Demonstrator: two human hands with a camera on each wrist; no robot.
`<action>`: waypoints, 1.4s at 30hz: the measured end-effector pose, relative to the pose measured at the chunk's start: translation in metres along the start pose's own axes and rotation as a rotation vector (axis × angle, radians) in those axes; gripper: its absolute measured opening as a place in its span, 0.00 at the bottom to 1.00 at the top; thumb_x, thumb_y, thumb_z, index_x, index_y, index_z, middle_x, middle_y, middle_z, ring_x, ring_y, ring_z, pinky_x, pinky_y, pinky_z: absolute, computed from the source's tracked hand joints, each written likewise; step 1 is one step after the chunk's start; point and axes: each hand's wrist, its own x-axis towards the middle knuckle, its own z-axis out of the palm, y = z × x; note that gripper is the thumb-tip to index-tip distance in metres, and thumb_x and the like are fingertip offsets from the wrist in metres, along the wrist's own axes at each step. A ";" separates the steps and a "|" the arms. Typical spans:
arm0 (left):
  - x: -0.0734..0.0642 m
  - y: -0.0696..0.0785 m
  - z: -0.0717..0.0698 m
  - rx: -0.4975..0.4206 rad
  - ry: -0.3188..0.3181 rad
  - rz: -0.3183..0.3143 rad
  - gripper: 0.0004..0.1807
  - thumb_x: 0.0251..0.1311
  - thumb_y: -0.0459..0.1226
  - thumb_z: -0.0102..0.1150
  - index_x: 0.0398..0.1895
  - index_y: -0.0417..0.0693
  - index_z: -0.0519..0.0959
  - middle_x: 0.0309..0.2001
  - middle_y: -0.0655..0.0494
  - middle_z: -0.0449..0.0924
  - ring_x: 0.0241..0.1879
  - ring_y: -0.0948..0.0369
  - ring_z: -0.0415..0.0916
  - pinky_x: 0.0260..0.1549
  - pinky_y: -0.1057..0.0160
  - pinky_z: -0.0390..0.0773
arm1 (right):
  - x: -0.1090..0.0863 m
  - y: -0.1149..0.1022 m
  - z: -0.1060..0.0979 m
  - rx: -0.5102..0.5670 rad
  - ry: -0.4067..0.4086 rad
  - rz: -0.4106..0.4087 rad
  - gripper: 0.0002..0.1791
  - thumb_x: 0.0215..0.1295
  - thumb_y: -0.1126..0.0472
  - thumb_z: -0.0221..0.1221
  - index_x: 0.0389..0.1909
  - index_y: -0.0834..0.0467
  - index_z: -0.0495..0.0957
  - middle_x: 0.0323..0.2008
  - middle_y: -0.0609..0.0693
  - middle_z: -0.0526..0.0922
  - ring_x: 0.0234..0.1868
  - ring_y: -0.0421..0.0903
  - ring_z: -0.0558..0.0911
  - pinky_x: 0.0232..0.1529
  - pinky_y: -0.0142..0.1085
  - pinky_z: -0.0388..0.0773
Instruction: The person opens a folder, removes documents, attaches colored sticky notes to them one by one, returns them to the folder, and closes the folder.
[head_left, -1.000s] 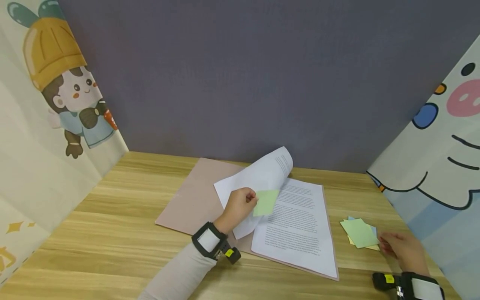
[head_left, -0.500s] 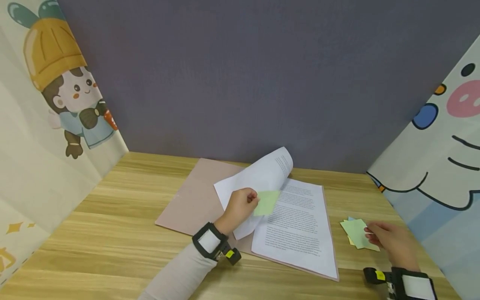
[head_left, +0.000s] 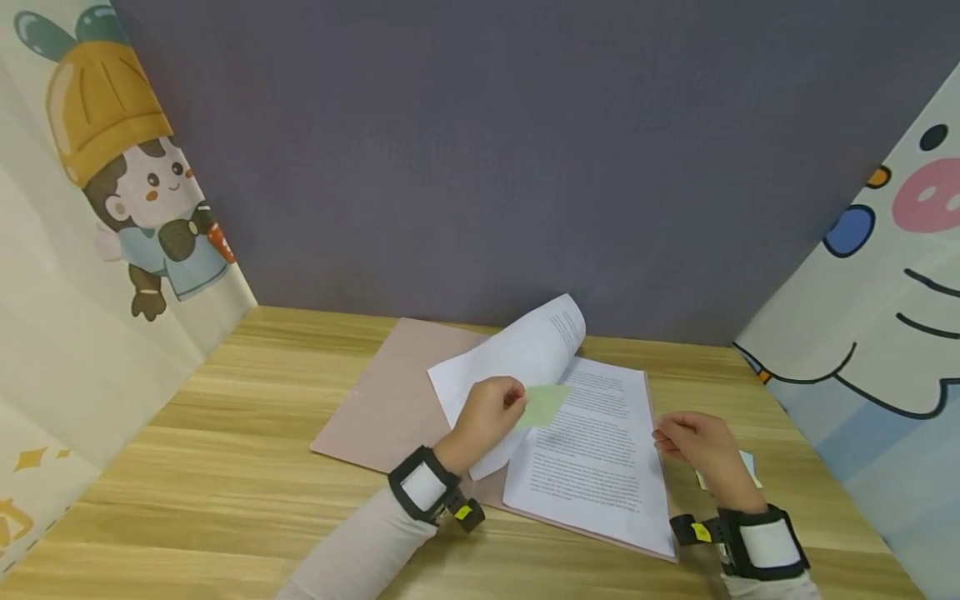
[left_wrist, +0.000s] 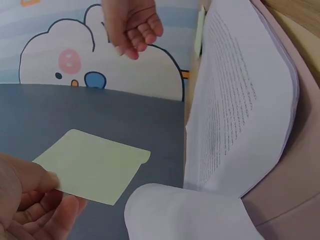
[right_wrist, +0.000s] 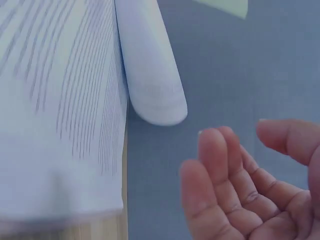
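Note:
My left hand (head_left: 487, 421) pinches a pale green sticky note (left_wrist: 95, 167) by one edge, thumb on top and fingers beneath. The note is held over the printed pages (head_left: 592, 450), which lie in an open pink folder (head_left: 390, 400). A turned page (head_left: 517, 350) curls up and over to the left behind the note. My right hand (head_left: 701, 442) is above the right edge of the pages with its fingers loosely bent. Nothing sits between its thumb and fingers in the right wrist view, where the hand (right_wrist: 245, 200) faces palm up.
Partly hidden behind the right forearm, a small pile of sticky notes (head_left: 748, 462) rests on the wooden table (head_left: 202, 450). A dark grey panel (head_left: 487, 167) stands along the back. Printed curtains (head_left: 75, 358) hang at both sides.
From the sticky-note pile my right hand has moved left to the pages' right edge. My left hand has shifted slightly right, and its green note now tilts flatter.

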 end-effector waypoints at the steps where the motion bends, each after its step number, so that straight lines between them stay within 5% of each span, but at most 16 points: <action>1: 0.000 0.001 0.000 0.016 -0.001 0.017 0.02 0.54 0.30 0.59 0.27 0.38 0.79 0.27 0.51 0.80 0.26 0.63 0.75 0.27 0.73 0.75 | -0.005 -0.012 0.002 0.011 -0.016 -0.001 0.26 0.65 0.47 0.51 0.48 0.67 0.74 0.36 0.57 0.81 0.32 0.44 0.81 0.24 0.26 0.77; 5: -0.001 0.006 0.000 0.063 -0.010 0.096 0.02 0.54 0.30 0.59 0.26 0.40 0.79 0.25 0.53 0.78 0.25 0.64 0.73 0.25 0.75 0.73 | -0.028 -0.059 0.005 0.048 -0.075 -0.010 0.25 0.65 0.51 0.52 0.47 0.71 0.73 0.33 0.57 0.82 0.30 0.45 0.81 0.29 0.33 0.81; 9: -0.002 0.010 0.001 0.122 -0.023 0.157 0.02 0.54 0.30 0.59 0.25 0.42 0.79 0.24 0.55 0.77 0.24 0.66 0.71 0.23 0.77 0.70 | -0.038 -0.080 0.011 0.069 -0.116 -0.020 0.24 0.66 0.53 0.51 0.46 0.73 0.73 0.30 0.53 0.82 0.29 0.44 0.81 0.32 0.33 0.81; 24: -0.007 0.016 0.007 0.384 -0.028 0.493 0.02 0.56 0.32 0.58 0.27 0.44 0.78 0.28 0.57 0.80 0.29 0.66 0.77 0.29 0.77 0.75 | -0.041 -0.092 0.033 0.174 -0.189 0.010 0.22 0.66 0.56 0.51 0.44 0.75 0.73 0.27 0.50 0.81 0.27 0.42 0.81 0.31 0.33 0.81; 42: -0.016 0.022 0.015 0.533 -0.062 0.649 0.03 0.57 0.31 0.54 0.27 0.46 0.76 0.28 0.59 0.77 0.27 0.68 0.75 0.27 0.78 0.75 | -0.042 -0.090 0.039 0.296 -0.201 -0.065 0.19 0.67 0.61 0.51 0.43 0.77 0.71 0.26 0.49 0.81 0.25 0.39 0.80 0.30 0.31 0.81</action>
